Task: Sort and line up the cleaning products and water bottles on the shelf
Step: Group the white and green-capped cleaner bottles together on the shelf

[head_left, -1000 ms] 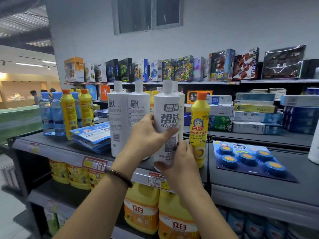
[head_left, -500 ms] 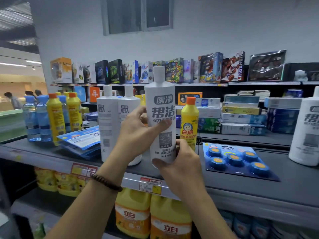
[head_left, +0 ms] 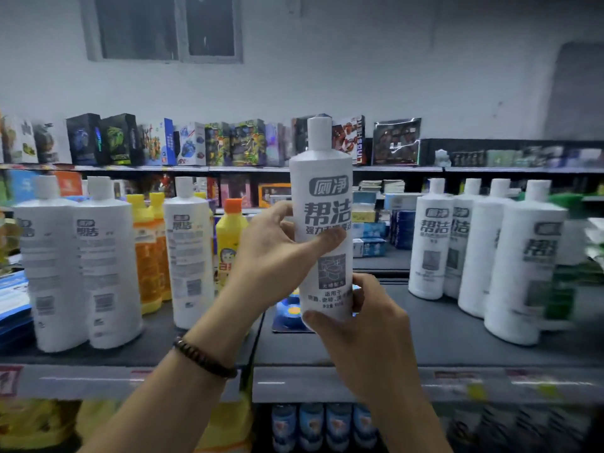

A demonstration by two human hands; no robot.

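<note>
Aloft: white bottle (head_left: 322, 178), seemingly capped, between left hand (head_left: 277, 259), right hand (head_left: 362, 331).

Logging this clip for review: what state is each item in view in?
Held white bottle: capped, upright, off the shelf.
Left grip: wraps its middle.
Right grip: holds its base.
Right white bottles: standing, capped, fronts forward.
Left white bottles: standing, capped, backs forward.

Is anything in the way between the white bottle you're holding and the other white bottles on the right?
Nothing visible: only bare shelf lies between the held bottle and the right row of white bottles.
</note>
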